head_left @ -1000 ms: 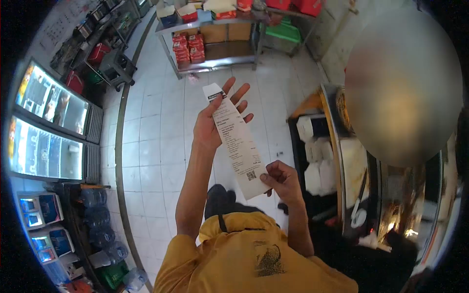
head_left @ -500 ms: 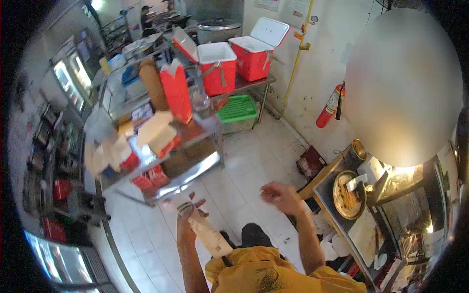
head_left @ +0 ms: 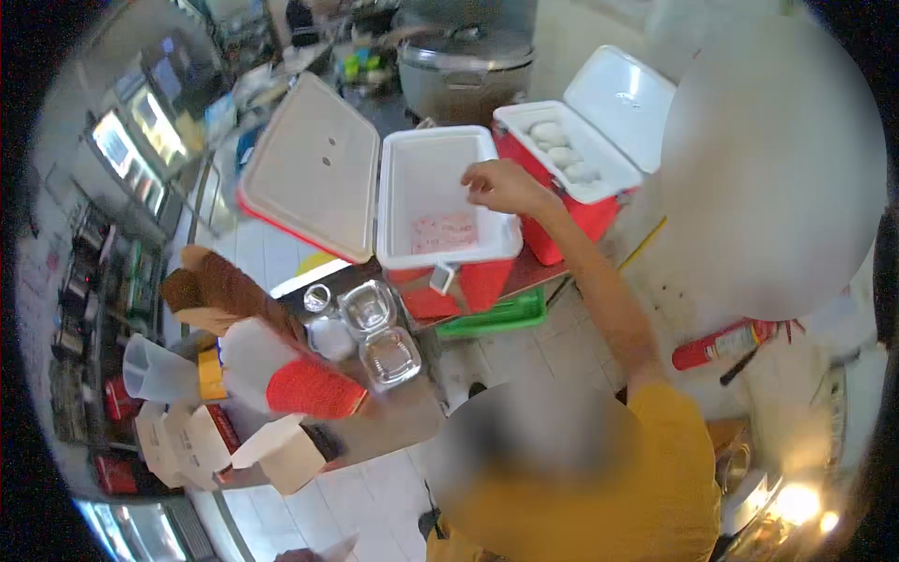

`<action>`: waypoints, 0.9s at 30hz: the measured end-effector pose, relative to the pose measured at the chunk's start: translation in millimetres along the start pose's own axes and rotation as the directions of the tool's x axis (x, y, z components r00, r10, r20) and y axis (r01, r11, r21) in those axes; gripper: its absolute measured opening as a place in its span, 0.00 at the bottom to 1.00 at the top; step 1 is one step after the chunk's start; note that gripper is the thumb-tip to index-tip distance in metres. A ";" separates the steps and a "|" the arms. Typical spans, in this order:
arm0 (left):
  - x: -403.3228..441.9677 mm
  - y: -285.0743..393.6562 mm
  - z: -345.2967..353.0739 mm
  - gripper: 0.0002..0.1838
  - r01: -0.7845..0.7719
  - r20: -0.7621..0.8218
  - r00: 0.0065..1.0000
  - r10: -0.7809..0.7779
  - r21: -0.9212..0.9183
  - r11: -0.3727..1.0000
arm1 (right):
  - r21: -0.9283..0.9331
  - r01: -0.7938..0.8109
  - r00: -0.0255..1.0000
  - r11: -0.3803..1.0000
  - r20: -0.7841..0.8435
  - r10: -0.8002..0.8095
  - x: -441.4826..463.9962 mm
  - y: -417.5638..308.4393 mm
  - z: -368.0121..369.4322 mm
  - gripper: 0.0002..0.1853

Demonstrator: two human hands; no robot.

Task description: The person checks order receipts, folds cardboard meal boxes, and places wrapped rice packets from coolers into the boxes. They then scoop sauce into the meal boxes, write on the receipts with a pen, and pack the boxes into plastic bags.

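My right hand (head_left: 506,185) reaches over an open red cooler box (head_left: 440,150), above the right side of its white rim. Its fingers are loosely bent, and I see nothing in them. Inside the cooler lies a packet with red print (head_left: 445,232). Only a sliver of my left hand (head_left: 300,555) shows at the bottom edge, beside the pale tip of a long paper bag (head_left: 339,547); its grip is mostly out of frame.
A second red cooler (head_left: 590,192) holds several white wrapped bundles (head_left: 562,155). Clear plastic containers (head_left: 389,356), a red carton (head_left: 314,389) and open paper boxes (head_left: 281,454) stand on the steel table. A large pot (head_left: 464,75) is behind; a fire extinguisher (head_left: 716,345) hangs right.
The view has moved closer to the coolers. My right hand has gone from above the floor to over the nearer cooler. My left hand with the paper bag has dropped to the bottom edge.
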State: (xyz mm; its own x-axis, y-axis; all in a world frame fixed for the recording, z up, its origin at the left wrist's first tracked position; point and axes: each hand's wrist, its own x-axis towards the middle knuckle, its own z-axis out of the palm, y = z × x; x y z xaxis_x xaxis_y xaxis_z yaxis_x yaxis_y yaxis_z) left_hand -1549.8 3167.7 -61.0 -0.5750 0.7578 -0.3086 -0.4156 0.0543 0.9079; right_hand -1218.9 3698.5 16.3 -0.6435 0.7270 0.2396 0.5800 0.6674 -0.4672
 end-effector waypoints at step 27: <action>-83.5 1.7 37.1 0.24 -0.736 -0.691 0.528 0.494 -0.082 0.671 | -0.477 0.062 0.993 0.877 -0.061 -0.103 110.6 473.0 -41.6 0.39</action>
State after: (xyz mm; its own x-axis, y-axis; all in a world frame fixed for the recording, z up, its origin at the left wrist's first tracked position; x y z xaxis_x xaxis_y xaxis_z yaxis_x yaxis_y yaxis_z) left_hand -1476.4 3128.6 -23.2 -0.9957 -0.0221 0.0900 0.0863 -0.5751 0.8135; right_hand -995.0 4101.3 -142.8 -0.6684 0.6625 0.3381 0.7069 0.7072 0.0116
